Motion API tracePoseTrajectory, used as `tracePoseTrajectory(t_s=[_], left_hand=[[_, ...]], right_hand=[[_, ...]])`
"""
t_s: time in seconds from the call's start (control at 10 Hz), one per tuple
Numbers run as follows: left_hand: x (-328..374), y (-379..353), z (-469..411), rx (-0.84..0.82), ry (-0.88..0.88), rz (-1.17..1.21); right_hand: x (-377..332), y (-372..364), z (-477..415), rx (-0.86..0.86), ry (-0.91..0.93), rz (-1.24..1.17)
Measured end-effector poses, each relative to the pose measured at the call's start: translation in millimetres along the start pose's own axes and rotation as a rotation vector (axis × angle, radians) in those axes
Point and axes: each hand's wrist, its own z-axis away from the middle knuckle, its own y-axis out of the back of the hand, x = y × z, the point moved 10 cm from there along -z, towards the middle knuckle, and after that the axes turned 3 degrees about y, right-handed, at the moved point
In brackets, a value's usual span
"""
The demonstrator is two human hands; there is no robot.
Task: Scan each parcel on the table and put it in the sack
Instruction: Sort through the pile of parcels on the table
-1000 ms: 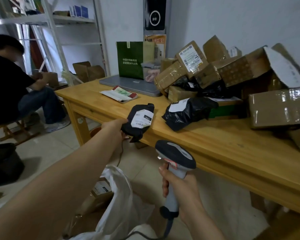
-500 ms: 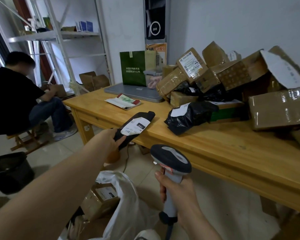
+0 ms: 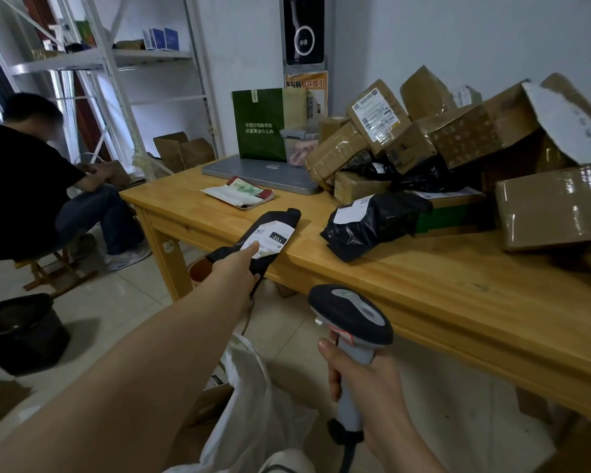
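My left hand (image 3: 238, 264) holds a flat black parcel (image 3: 270, 230) with a white label up, over the near edge of the wooden table (image 3: 458, 302). My right hand (image 3: 362, 377) grips a grey handheld scanner (image 3: 350, 319), its head pointing towards that parcel from below right. A white sack (image 3: 249, 411) stands open on the floor under my arms, with cardboard boxes inside. A second black bag parcel (image 3: 372, 221) lies on the table. Behind it is a heap of cardboard parcels (image 3: 458, 138).
A closed laptop (image 3: 263, 174), a green paper bag (image 3: 260, 128) and a booklet (image 3: 239, 196) sit at the table's far left. A person in black (image 3: 24, 186) sits on a stool at left by metal shelves (image 3: 99, 59). A black bin (image 3: 17, 329) stands on the floor.
My left hand has tilted the black parcel flatter, label facing up, and brought it over the table edge. The scanner in my right hand has stayed roughly in place.
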Motion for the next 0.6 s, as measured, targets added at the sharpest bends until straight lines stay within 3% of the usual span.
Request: tracePoseTrajectory(t_s=[0.1,0.2,0.3,0.6], left_hand=[[-3.4,-0.9,-8.3,0.077,0.141,-0.150],[14.6,-0.1,-6.2,0.103,0.082,-0.300],[45.0,21.1,5.1,0.244,0.019,-0.397],[191.3,9.6,94.5,0.102,-0.438,-1.007]], right_hand=[[-1.3,-0.9,1.9,-0.017,-0.002,0.010],[-2.1,-0.2,2.1,-0.013,-0.005,0.005],[-4.1,-5.1,0.4,-0.023,0.010,0.020],[-43.6,-62.3,10.5,-0.207,0.158,0.059]])
